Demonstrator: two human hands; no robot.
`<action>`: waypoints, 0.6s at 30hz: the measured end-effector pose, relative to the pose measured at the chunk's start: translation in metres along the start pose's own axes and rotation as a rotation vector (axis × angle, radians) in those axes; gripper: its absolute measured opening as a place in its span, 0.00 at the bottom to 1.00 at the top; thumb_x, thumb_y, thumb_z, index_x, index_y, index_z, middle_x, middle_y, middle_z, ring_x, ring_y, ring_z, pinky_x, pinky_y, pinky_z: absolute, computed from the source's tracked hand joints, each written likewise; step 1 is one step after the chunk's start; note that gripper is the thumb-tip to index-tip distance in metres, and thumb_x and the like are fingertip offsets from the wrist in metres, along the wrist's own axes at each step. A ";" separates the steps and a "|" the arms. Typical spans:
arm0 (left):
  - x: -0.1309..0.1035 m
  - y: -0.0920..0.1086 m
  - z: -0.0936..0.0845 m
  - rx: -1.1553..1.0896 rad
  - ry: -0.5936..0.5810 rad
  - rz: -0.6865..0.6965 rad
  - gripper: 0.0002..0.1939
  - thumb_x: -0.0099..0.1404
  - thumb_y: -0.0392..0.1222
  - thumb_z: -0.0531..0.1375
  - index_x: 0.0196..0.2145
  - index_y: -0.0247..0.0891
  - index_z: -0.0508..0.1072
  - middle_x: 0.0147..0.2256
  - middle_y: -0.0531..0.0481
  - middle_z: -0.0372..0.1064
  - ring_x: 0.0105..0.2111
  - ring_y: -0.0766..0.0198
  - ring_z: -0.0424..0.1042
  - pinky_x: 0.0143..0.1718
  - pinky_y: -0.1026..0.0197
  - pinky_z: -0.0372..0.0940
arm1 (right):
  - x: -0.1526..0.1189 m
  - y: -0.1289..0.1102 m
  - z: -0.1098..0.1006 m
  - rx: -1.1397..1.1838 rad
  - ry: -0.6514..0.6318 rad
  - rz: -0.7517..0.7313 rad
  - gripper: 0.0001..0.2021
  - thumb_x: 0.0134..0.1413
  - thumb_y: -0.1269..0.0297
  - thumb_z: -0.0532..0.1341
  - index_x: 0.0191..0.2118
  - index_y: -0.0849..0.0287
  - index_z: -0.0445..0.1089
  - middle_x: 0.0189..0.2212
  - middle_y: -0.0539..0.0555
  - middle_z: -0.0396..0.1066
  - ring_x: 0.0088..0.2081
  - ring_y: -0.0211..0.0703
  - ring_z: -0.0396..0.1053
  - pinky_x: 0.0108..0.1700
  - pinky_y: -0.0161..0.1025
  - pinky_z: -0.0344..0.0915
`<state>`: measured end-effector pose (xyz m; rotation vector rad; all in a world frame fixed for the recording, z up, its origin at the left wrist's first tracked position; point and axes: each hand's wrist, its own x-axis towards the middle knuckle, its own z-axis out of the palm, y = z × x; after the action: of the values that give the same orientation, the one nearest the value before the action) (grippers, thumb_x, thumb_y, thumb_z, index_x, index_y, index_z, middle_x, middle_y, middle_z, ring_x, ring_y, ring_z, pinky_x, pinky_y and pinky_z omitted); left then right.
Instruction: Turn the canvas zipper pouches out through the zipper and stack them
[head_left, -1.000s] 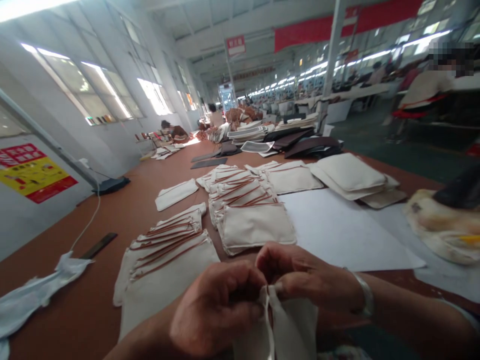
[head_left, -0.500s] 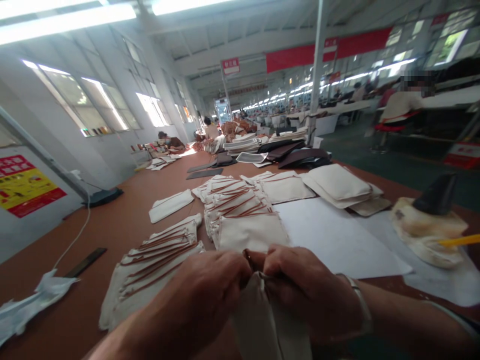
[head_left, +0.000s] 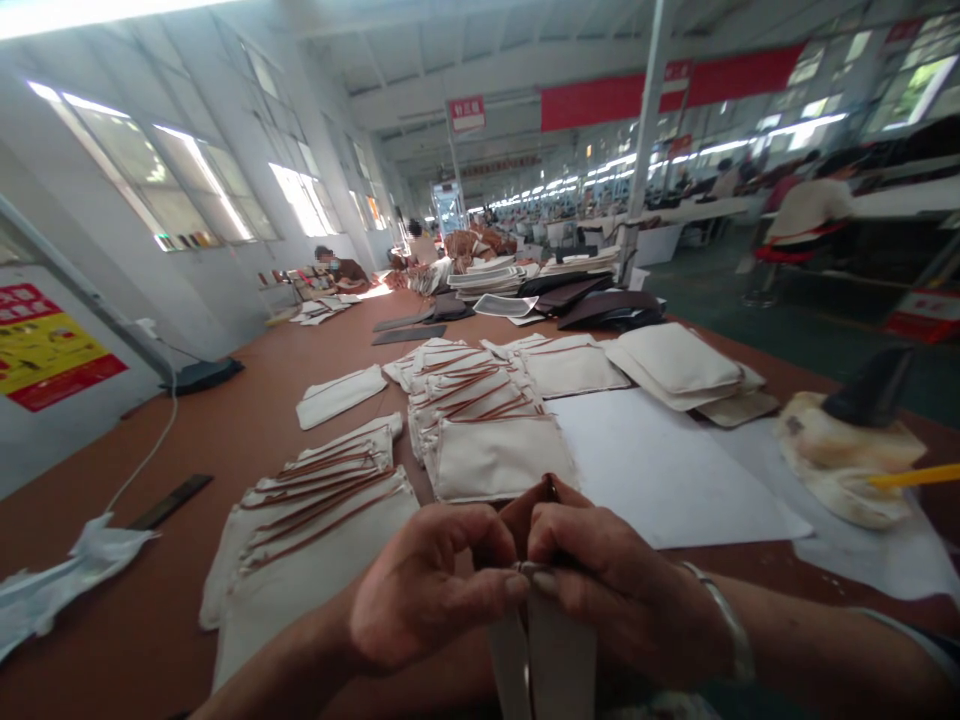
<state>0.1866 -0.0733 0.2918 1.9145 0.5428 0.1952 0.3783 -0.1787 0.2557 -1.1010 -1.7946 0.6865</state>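
A cream leather-like piece (head_left: 566, 650) with a brown inner layer (head_left: 525, 512) is held upright at the front of the table. My left hand (head_left: 427, 585) pinches its top edge, thumb and fingers curled in. Close beside it, my right hand (head_left: 630, 580) grips the same edge, thumb tips nearly meeting. A dark seam or slit runs down the piece below the thumbs. The fingers partly hide the brown layer and its small dark detail at the peak. Just beyond lies a stack of cream pieces with brown strips (head_left: 495, 455); a second such stack (head_left: 307, 540) lies to the left.
White paper (head_left: 667, 470) covers the table at right, near cream panels (head_left: 675, 365) and a dark cone (head_left: 870, 385) on a stained pad. At left lie a dark metal bar (head_left: 172, 500) and crumpled white material (head_left: 82, 570). Dark panels (head_left: 585, 300) lie farther back. People sit in the distance.
My left hand has rolled so its thumb shows on top of the edge. More of the brown layer now rises between the hands. The view has shifted slightly.
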 end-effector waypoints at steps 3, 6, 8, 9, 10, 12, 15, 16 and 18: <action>0.002 -0.005 -0.001 -0.132 -0.100 -0.008 0.14 0.62 0.48 0.65 0.31 0.32 0.72 0.29 0.53 0.63 0.31 0.66 0.59 0.34 0.64 0.56 | -0.003 -0.001 -0.001 0.197 -0.053 0.099 0.04 0.62 0.69 0.56 0.34 0.59 0.63 0.33 0.49 0.66 0.35 0.37 0.61 0.38 0.34 0.58; 0.006 -0.011 -0.002 -0.263 -0.201 0.018 0.14 0.63 0.47 0.65 0.32 0.32 0.72 0.32 0.51 0.65 0.33 0.65 0.60 0.35 0.65 0.56 | -0.006 0.002 0.001 0.397 -0.063 0.153 0.05 0.61 0.66 0.57 0.34 0.59 0.63 0.34 0.50 0.64 0.36 0.38 0.59 0.38 0.34 0.58; 0.009 -0.014 -0.002 -0.308 -0.252 -0.008 0.14 0.65 0.48 0.64 0.35 0.31 0.73 0.31 0.51 0.64 0.32 0.66 0.59 0.34 0.65 0.55 | -0.007 0.007 0.002 0.452 -0.063 0.196 0.05 0.61 0.65 0.58 0.34 0.60 0.64 0.33 0.50 0.63 0.35 0.38 0.57 0.36 0.34 0.57; 0.010 -0.014 -0.002 -0.317 -0.269 -0.026 0.15 0.66 0.48 0.63 0.35 0.31 0.73 0.31 0.51 0.64 0.32 0.66 0.58 0.33 0.65 0.54 | -0.008 0.009 0.003 0.464 -0.065 0.213 0.05 0.60 0.64 0.58 0.35 0.60 0.64 0.32 0.50 0.62 0.34 0.38 0.57 0.35 0.34 0.56; 0.012 -0.015 -0.001 -0.316 -0.284 -0.038 0.15 0.66 0.49 0.63 0.35 0.31 0.73 0.31 0.52 0.63 0.32 0.67 0.57 0.33 0.65 0.53 | -0.009 0.012 0.003 0.465 -0.071 0.226 0.06 0.60 0.64 0.58 0.35 0.60 0.64 0.32 0.49 0.62 0.34 0.38 0.56 0.34 0.34 0.55; 0.014 -0.015 -0.001 -0.293 -0.284 -0.041 0.16 0.66 0.50 0.62 0.34 0.31 0.72 0.30 0.53 0.61 0.31 0.67 0.56 0.32 0.65 0.51 | -0.010 0.017 0.002 0.471 -0.079 0.239 0.06 0.59 0.63 0.58 0.35 0.60 0.64 0.30 0.49 0.60 0.32 0.37 0.55 0.33 0.34 0.54; 0.016 -0.014 0.002 -0.238 -0.243 -0.036 0.16 0.67 0.51 0.61 0.33 0.32 0.71 0.29 0.55 0.58 0.30 0.68 0.53 0.30 0.66 0.50 | -0.010 0.021 0.001 0.503 -0.080 0.267 0.07 0.58 0.62 0.58 0.35 0.61 0.64 0.29 0.48 0.59 0.30 0.36 0.53 0.30 0.34 0.52; 0.016 -0.014 0.003 -0.222 -0.233 -0.034 0.16 0.67 0.51 0.61 0.33 0.33 0.70 0.28 0.55 0.57 0.30 0.68 0.53 0.30 0.66 0.50 | -0.009 0.021 0.000 0.519 -0.082 0.280 0.08 0.58 0.61 0.58 0.35 0.61 0.64 0.29 0.48 0.59 0.30 0.36 0.53 0.30 0.33 0.52; 0.016 -0.012 0.006 -0.205 -0.221 -0.026 0.16 0.68 0.50 0.60 0.32 0.33 0.70 0.28 0.56 0.57 0.30 0.68 0.53 0.30 0.66 0.50 | -0.007 0.019 -0.003 0.530 -0.095 0.293 0.09 0.58 0.60 0.58 0.36 0.61 0.64 0.29 0.48 0.59 0.30 0.36 0.54 0.30 0.33 0.52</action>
<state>0.1992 -0.0669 0.2765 1.7023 0.3838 0.0199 0.3898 -0.1767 0.2386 -0.9780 -1.4116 1.3211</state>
